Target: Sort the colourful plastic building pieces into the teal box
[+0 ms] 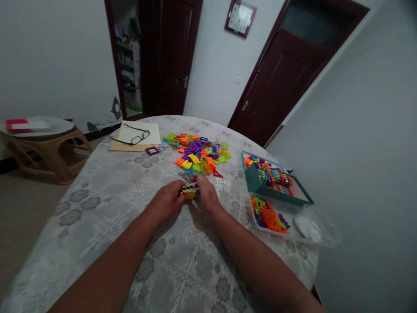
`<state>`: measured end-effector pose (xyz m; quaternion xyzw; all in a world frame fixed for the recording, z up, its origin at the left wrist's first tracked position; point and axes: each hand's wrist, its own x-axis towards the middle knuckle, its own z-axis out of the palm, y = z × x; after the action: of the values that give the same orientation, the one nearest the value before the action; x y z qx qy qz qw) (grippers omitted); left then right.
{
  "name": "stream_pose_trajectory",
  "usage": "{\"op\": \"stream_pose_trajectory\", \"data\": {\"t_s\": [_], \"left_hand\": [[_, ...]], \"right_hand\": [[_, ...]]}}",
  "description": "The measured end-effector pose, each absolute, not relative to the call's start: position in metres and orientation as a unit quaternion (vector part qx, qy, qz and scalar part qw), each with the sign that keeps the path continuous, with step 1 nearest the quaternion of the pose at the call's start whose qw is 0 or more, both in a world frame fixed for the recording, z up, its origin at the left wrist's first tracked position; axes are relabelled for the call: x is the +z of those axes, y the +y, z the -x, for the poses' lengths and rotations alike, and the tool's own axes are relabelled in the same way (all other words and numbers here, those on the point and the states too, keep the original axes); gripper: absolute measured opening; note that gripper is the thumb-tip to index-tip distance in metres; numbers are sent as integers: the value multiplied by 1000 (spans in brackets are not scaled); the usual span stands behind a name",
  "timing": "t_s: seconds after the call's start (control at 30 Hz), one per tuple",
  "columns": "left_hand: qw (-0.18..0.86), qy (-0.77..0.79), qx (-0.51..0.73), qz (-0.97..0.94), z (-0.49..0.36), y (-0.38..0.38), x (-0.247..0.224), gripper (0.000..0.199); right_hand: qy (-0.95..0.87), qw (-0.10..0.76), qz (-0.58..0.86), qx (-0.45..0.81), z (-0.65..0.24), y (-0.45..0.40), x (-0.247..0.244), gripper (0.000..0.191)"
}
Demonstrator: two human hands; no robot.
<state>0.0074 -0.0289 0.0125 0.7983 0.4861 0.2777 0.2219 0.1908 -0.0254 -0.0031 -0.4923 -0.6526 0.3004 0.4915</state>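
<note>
Near the middle of the table, my left hand (pixel 167 199) and my right hand (pixel 206 193) grip a small multicoloured plastic piece (pixel 189 191) from its two sides. Yellow, black and blue show on it, and the fingers hide its ends. Just beyond the hands lies a loose pile of bright plastic pieces (pixel 195 153) in purple, orange, yellow, green and red. A few white outline pieces (pixel 219 187) rest on the cloth beside my right hand.
A green box (pixel 257 184) of coloured pieces and a clear plastic tray (pixel 291 234) stand at the right. Glasses (pixel 136 139) lie on paper (pixel 152 128) at the back left. A stool (pixel 61 152) stands left of the patterned table (pixel 107 208).
</note>
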Motion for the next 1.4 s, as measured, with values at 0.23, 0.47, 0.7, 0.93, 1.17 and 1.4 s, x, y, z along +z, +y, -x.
{"op": "stream_pose_trajectory", "data": {"t_s": [0.23,0.47,0.7,0.93,1.17,1.4], "left_hand": [[234,483,269,-800,-6,-26,16,26],[229,478,253,-809,-5,-23,15,22],[242,477,284,-796,-7,-29,14,28],[225,477,297,-796,-4,-25,1,27],[259,496,310,-769,-5,-29,4,65],[215,524,299,-768,0,-23,-3,69]], "right_hand": [[-734,421,484,220,-174,-45,0,41],[-683,459,493,283,-179,-45,-1,44],[-680,461,460,336,-182,-48,-7,49],[-767,405,439,234,-205,-43,0,35],[-782,386,441,212,-200,-38,3,30],[-748,397,472,243,-191,-29,-7,42]]}}
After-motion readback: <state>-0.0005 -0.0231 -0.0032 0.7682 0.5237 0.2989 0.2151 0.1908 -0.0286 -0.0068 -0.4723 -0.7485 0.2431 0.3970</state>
